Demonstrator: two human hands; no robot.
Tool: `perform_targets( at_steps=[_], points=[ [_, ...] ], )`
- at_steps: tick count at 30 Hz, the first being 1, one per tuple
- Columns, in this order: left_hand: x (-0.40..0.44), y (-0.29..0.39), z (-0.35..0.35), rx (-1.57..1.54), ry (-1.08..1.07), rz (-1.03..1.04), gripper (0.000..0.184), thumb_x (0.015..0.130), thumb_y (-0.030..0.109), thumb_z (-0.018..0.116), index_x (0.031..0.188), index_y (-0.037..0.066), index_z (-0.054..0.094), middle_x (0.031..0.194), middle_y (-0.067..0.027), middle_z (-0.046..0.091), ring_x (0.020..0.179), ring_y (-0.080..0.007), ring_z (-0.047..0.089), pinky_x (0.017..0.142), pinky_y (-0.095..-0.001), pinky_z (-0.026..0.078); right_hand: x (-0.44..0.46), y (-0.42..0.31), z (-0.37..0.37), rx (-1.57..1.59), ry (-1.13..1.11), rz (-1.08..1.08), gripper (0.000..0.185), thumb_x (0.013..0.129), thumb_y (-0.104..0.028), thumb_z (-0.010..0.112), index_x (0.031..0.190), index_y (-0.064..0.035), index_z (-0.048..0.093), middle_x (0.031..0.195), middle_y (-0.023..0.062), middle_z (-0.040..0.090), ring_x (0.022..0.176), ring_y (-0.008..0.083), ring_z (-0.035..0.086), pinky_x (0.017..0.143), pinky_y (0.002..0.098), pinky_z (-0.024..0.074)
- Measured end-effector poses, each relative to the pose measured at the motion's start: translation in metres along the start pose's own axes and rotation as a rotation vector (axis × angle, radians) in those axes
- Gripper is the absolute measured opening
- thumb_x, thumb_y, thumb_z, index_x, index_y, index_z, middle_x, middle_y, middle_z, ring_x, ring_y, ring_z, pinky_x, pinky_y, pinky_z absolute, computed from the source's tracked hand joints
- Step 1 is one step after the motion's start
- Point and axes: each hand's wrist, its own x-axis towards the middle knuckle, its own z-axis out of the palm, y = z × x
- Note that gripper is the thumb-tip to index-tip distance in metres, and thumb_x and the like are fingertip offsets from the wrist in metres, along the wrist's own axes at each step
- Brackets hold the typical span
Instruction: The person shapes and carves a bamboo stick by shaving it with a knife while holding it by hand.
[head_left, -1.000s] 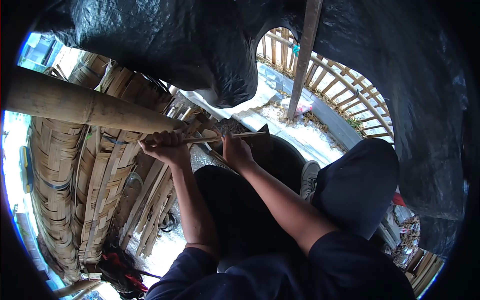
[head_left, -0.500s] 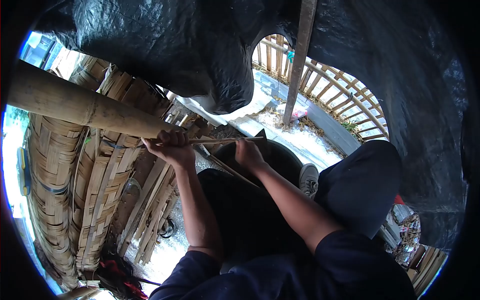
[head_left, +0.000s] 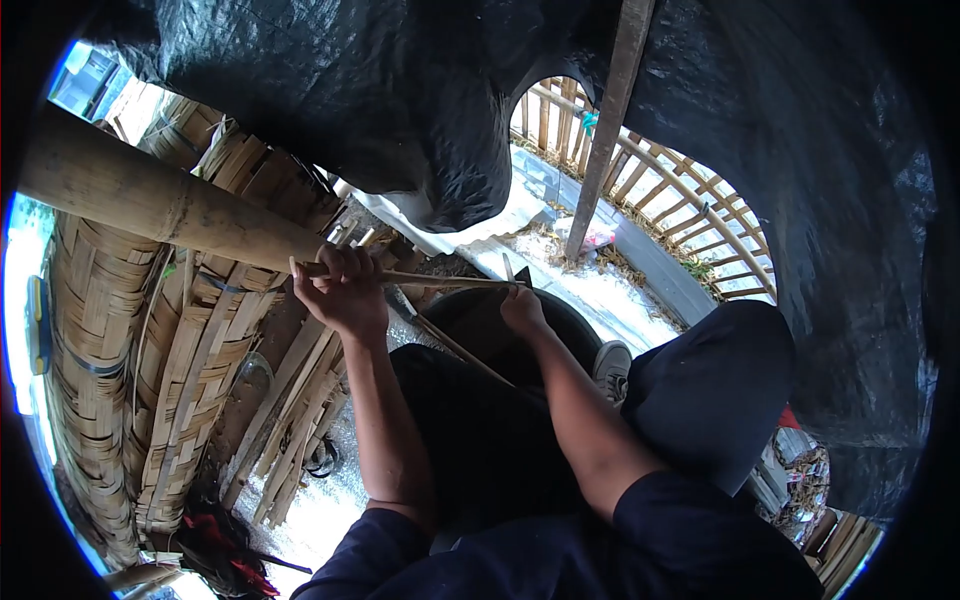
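Observation:
A thin bamboo strip stretches almost level between my two hands. My left hand is closed around its left part, just below the end of a thick bamboo pole. At the strip's right end, my right hand is closed on what looks like a knife. Its narrow pale blade stands up above the fist and crosses the strip; the handle is hidden in the fingers. Below my hands is a round black container. Another thin strip slants down beside my leg.
Woven bamboo rolls and split bamboo slats are at the left. A black plastic sheet hangs in front, with a wooden post beside it. Beyond stands a bamboo fence. My shoe is beside the container.
My right hand has slid right along the strip to its far end, and the narrow blade now shows above it. The left hand keeps its grip.

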Motion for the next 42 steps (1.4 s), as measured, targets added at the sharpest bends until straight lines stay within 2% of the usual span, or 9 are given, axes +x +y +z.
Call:
perform_targets(
  at_steps=[10, 12, 15, 19, 24, 34, 37, 41, 42],
  points=[
    [0.002, -0.006, -0.003, 0.168, -0.220, 0.071, 0.054, 0.093, 0.057, 0.035, 0.064, 0.012, 0.042, 0.091, -0.0052, 0.041, 0.091, -0.0218, 0.041, 0.088, -0.0387, 0.036, 0.017, -0.013, 0.007, 0.374, -0.109, 0.409, 0.042, 0.096, -0.029, 0.038, 0.109, 0.0054, 0.059, 0.101, 0.0271, 0.064, 0.091, 0.0400, 0.065, 0.075, 0.0457, 0.0539],
    [0.002, -0.014, -0.002, -0.013, -0.288, 0.174, 0.054, 0.091, 0.058, 0.041, 0.061, 0.013, 0.045, 0.101, -0.0064, 0.043, 0.102, -0.0246, 0.041, 0.093, -0.0447, 0.039, 0.027, -0.003, 0.018, 0.374, -0.087, 0.328, 0.036, 0.099, -0.032, 0.034, 0.105, -0.0018, 0.053, 0.061, 0.0060, 0.048, 0.045, 0.0171, 0.050, 0.039, 0.0337, 0.0437],
    [0.002, -0.015, -0.008, -0.121, -0.384, 0.048, 0.054, 0.089, 0.061, 0.045, 0.063, 0.014, 0.050, 0.107, -0.0068, 0.043, 0.107, -0.0251, 0.039, 0.084, -0.0466, 0.047, 0.043, 0.018, 0.037, 0.417, -0.066, 0.295, 0.036, 0.099, -0.033, 0.034, 0.106, -0.0021, 0.052, 0.061, 0.0056, 0.049, 0.044, 0.0166, 0.049, 0.038, 0.0331, 0.0422],
    [-0.004, -0.002, 0.008, 0.030, -0.450, -0.104, 0.053, 0.091, 0.060, 0.043, 0.065, 0.015, 0.054, 0.092, -0.0069, 0.049, 0.091, -0.0209, 0.050, 0.069, -0.0380, 0.051, 0.024, -0.022, 0.004, 0.511, -0.065, 0.383, 0.034, 0.099, -0.033, 0.034, 0.098, -0.0035, 0.052, 0.060, 0.0050, 0.047, 0.044, 0.0159, 0.048, 0.038, 0.0330, 0.0402],
    [-0.003, 0.010, -0.007, 0.124, -0.469, 0.148, 0.059, 0.097, 0.057, 0.031, 0.064, 0.010, 0.048, 0.049, -0.0007, 0.033, 0.038, -0.0132, 0.026, 0.043, -0.0291, 0.027, 0.024, -0.032, -0.009, 0.532, -0.177, 0.416, 0.041, 0.098, -0.032, 0.036, 0.096, 0.0008, 0.061, 0.068, 0.0109, 0.058, 0.050, 0.0206, 0.057, 0.041, 0.0357, 0.0453],
    [0.001, -0.008, -0.037, 0.159, -0.169, 0.029, 0.061, 0.089, 0.069, 0.038, 0.063, 0.015, 0.025, 0.059, 0.0029, 0.020, 0.054, -0.0110, 0.014, 0.053, -0.0301, 0.016, 0.020, -0.030, -0.001, 0.509, -0.168, 0.399, 0.039, 0.100, -0.036, 0.033, 0.082, -0.0061, 0.050, 0.057, 0.0019, 0.043, 0.040, 0.0127, 0.042, 0.036, 0.0310, 0.0361],
    [0.001, -0.006, -0.037, 0.149, -0.134, 0.045, 0.063, 0.090, 0.071, 0.026, 0.064, 0.015, 0.026, 0.059, 0.0022, 0.022, 0.054, -0.0116, 0.015, 0.053, -0.0297, 0.016, 0.016, -0.036, 0.004, 0.391, -0.166, 0.400, 0.043, 0.097, -0.030, 0.036, 0.099, 0.0038, 0.062, 0.085, 0.0220, 0.065, 0.075, 0.0335, 0.066, 0.061, 0.0417, 0.0532],
    [0.002, 0.000, -0.042, 0.193, -0.095, 0.057, 0.061, 0.093, 0.065, 0.024, 0.062, 0.014, 0.028, 0.056, 0.0020, 0.021, 0.052, -0.0117, 0.015, 0.051, -0.0293, 0.017, 0.014, -0.043, 0.047, -0.326, -0.049, -0.634, 0.034, 0.094, -0.022, 0.041, 0.089, 0.0030, 0.062, 0.083, 0.0279, 0.064, 0.078, 0.0416, 0.064, 0.071, 0.0474, 0.0506],
    [0.002, 0.000, -0.043, 0.193, -0.091, 0.060, 0.061, 0.093, 0.065, 0.024, 0.062, 0.014, 0.028, 0.056, 0.0020, 0.021, 0.052, -0.0117, 0.015, 0.051, -0.0293, 0.017, -0.002, -0.074, 0.032, -0.170, -0.190, -0.564, 0.033, 0.094, -0.020, 0.041, 0.087, 0.0048, 0.061, 0.082, 0.0288, 0.064, 0.080, 0.0420, 0.064, 0.072, 0.0479, 0.0501]
  ],
)
